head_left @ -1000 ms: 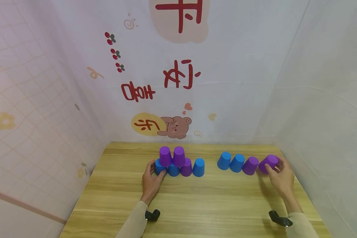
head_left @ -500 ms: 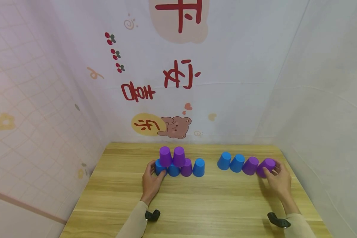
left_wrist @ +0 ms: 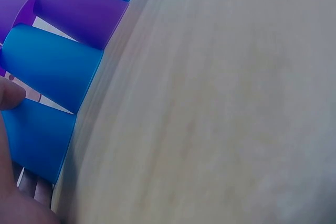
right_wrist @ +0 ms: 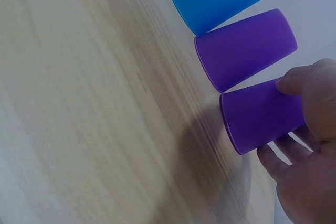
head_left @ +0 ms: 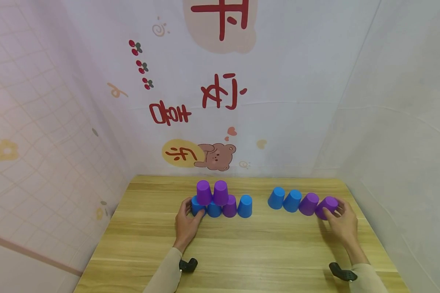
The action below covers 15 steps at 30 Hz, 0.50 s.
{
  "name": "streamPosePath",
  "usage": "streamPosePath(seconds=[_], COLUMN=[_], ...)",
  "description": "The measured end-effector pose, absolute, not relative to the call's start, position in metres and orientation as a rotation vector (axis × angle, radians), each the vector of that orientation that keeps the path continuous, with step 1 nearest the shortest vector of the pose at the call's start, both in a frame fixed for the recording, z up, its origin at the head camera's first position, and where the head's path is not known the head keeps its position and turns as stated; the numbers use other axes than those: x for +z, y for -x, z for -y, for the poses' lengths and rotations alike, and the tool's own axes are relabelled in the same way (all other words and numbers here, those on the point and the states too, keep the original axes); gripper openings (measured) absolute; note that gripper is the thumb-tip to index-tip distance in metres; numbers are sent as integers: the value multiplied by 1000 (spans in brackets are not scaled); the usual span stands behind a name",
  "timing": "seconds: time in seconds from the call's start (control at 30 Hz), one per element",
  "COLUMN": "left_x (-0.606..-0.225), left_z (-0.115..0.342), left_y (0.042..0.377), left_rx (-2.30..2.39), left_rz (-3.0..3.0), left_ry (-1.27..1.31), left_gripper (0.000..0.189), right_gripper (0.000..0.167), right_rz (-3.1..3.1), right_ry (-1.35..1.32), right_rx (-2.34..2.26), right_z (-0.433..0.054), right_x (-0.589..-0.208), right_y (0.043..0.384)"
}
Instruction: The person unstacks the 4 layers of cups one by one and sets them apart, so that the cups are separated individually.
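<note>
Cups (head_left: 245,206) stand upside down between a person's left hand (head_left: 186,223), which grips a blue cup (head_left: 196,207), and right hand (head_left: 344,223), which pinches a purple cup (head_left: 323,204) with three more lined up to that hand's left.

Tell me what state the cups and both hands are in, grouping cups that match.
Left hand: gripping the leftmost blue cup
Right hand: gripping the rightmost purple cup
Leftmost blue cup: upside down
Rightmost purple cup: upside down
Other three left bottom cups: upside down
Two upper purple cups: upside down, stacked
Three unheld right cups: upside down, unstacked
</note>
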State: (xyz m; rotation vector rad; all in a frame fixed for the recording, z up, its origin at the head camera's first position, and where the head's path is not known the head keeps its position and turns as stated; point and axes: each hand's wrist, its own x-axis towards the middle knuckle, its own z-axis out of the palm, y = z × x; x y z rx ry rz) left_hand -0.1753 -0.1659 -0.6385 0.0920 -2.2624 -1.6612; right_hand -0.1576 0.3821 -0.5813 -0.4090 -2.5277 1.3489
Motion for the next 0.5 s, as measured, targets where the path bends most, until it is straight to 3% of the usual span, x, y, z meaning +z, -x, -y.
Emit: streamPosePath(seconds=[0.5], left_x=[-638], left_z=[165], left_y=[175], left_rx=[-1646], left_rz=[2244], left_ry=[-75], left_gripper=[59], right_gripper=[72], right_rz=[2523], right_ry=[380], right_rx=[1347], right_z=[-382], right_x=[-583], right_y=[157])
